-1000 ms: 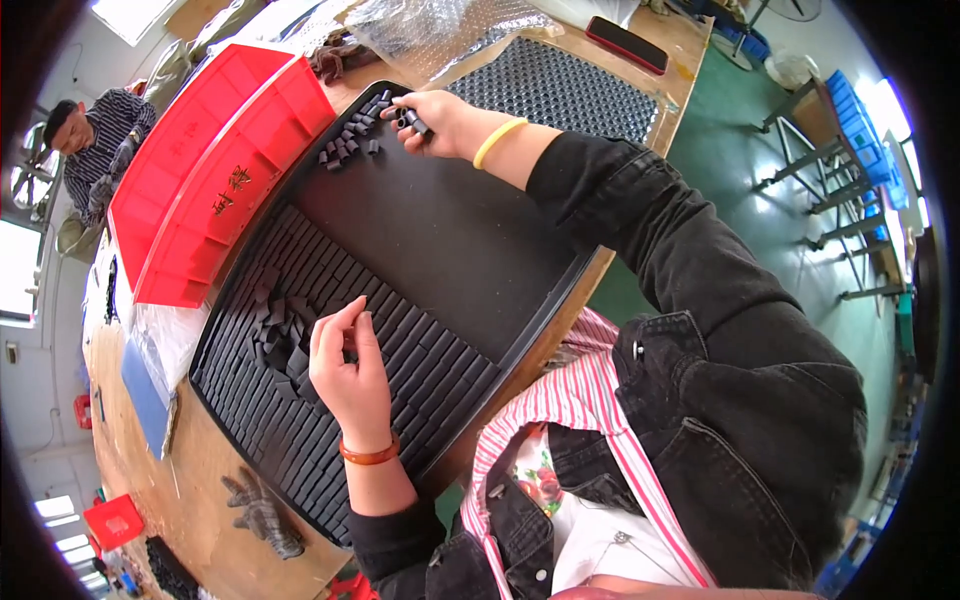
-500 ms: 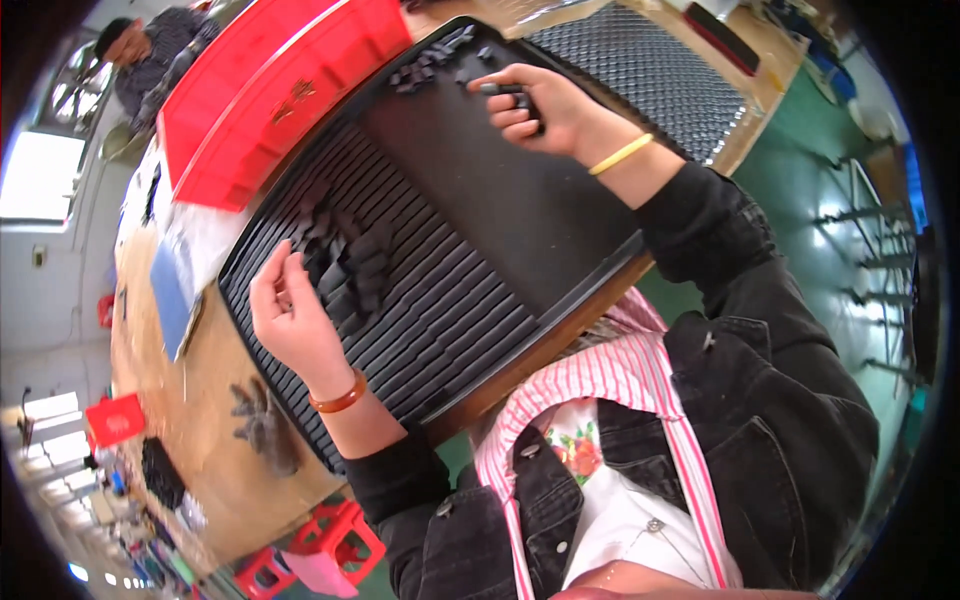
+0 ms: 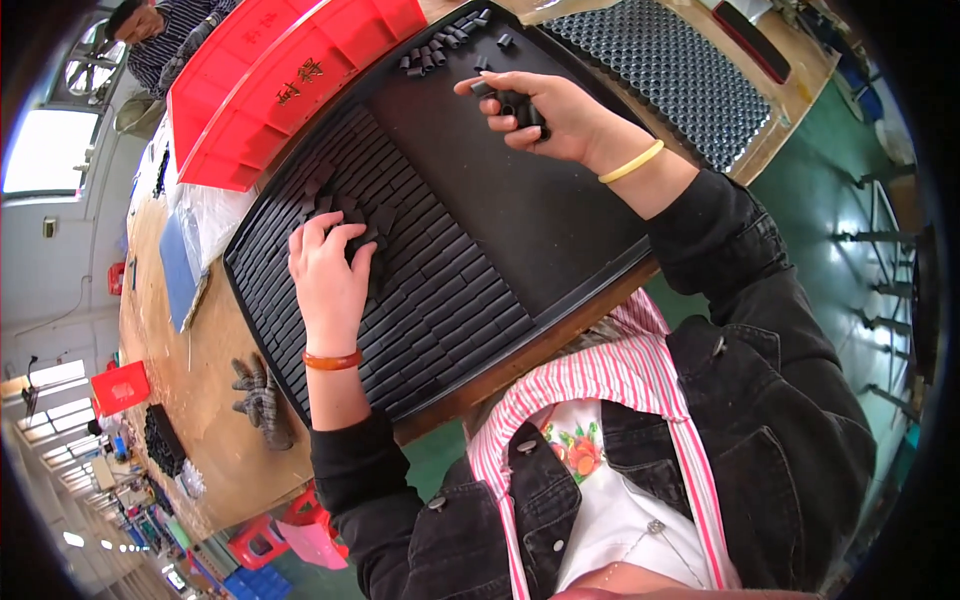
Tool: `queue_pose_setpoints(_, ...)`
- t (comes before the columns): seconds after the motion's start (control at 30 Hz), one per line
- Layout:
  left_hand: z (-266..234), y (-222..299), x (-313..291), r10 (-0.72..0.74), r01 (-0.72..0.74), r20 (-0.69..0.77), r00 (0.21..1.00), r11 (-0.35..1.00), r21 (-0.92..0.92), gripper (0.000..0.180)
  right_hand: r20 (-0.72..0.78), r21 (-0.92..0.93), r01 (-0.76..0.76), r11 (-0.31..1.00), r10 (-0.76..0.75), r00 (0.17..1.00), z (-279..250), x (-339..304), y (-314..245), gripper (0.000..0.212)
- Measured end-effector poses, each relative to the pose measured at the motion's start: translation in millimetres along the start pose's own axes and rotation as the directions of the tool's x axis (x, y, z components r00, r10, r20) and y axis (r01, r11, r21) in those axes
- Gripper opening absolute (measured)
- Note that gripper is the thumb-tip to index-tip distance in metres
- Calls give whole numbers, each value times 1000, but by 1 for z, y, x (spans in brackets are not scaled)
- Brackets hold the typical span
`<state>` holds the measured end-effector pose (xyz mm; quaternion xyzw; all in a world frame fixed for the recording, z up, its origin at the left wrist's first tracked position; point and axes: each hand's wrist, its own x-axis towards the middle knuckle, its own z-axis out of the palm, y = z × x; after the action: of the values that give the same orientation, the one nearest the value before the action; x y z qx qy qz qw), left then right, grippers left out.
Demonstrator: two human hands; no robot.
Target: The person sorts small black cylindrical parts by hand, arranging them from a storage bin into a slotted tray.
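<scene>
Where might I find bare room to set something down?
The black tray is bare between packed rows of short black tubes and the right hand; the brown wooden tabletop, between the flat blue sheet and grey glove. Crowded: heaped dark pieces beneath the left hand.

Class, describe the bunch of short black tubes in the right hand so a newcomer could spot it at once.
Find the large black tray on the brown wooden table. Over its bare right half is the right hand, a yellow band round its wrist. The bunch of short black tubes is clasped there, whereas the loose black tubes lie on the tray's far end.
</scene>
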<state>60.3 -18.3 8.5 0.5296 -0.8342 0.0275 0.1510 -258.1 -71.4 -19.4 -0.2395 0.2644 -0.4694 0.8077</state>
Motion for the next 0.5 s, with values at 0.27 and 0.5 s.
queue_pose_setpoints(0.27, -16, 36, 8, -315, 261, -55, 947, 862, -435, 11, -36, -358, 97, 929, -118, 992, 10, -17, 5, 25)
queue_pose_setpoints(0.5, 1, 91, 19, -271, 270, 162, 949, 430, -862, 30, 164, -767, 94, 635, 52, 985, 35, -31, 19, 24)
